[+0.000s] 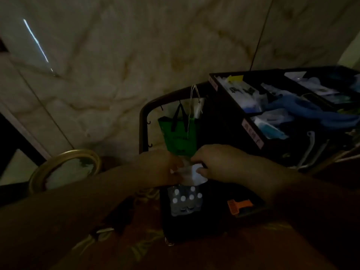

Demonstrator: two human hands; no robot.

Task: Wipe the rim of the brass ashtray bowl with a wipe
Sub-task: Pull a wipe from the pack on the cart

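Note:
The scene is dim. The brass ashtray bowl (pixel 64 168) stands at the lower left, its round gold rim facing me, partly cut off by my left forearm. In the middle of the view my left hand (pixel 157 166) and my right hand (pixel 218 162) meet over a white wipe (pixel 191 173). Both hands pinch the wipe from opposite sides. The wipe hangs just above a dark bin, well to the right of the bowl.
A black cart (pixel 226 90) with supply compartments fills the right side, and a green bag (pixel 179 135) hangs from its rail. Below the hands sits a pack of white-capped bottles (pixel 185 199) and an orange tool (pixel 239 206). A marble wall stands behind.

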